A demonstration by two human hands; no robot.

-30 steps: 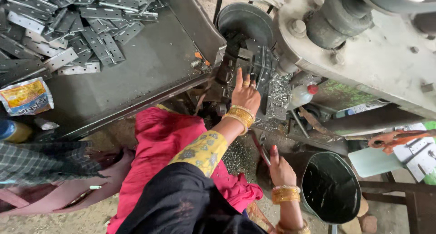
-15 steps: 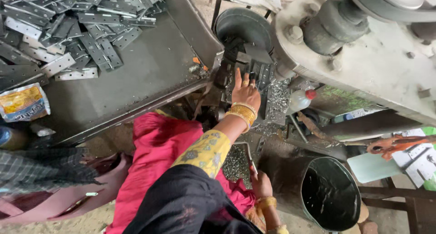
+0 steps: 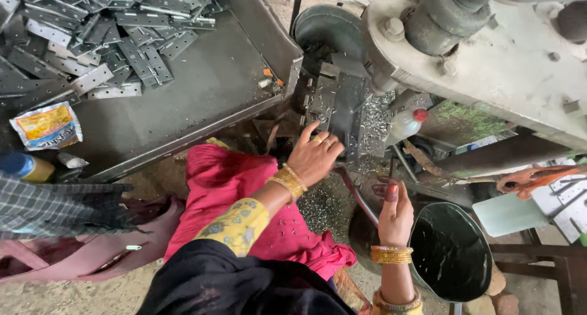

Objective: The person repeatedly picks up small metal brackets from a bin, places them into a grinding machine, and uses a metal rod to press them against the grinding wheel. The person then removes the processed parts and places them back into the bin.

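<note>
Beside the press die block [image 3: 333, 101], left hand [image 3: 315, 156] rests with fingers loosely curled, gripping nothing visible. Right hand [image 3: 394, 214] hovers open below the die, beside the black bucket [image 3: 449, 254].

Flat punched plates [image 3: 116, 43]: bare grey metal, dull sheen, heaped at the tray's far left corner. Tray [image 3: 202, 95]: dark matt sheet metal, scuffed. Press die block [image 3: 333, 101]: rough dark steel, strewn with bright metal chips [image 3: 376, 122]. Bangles [image 3: 391, 254]: glossy gold metal. Bucket [image 3: 449, 251]: glossy black plastic.
</note>
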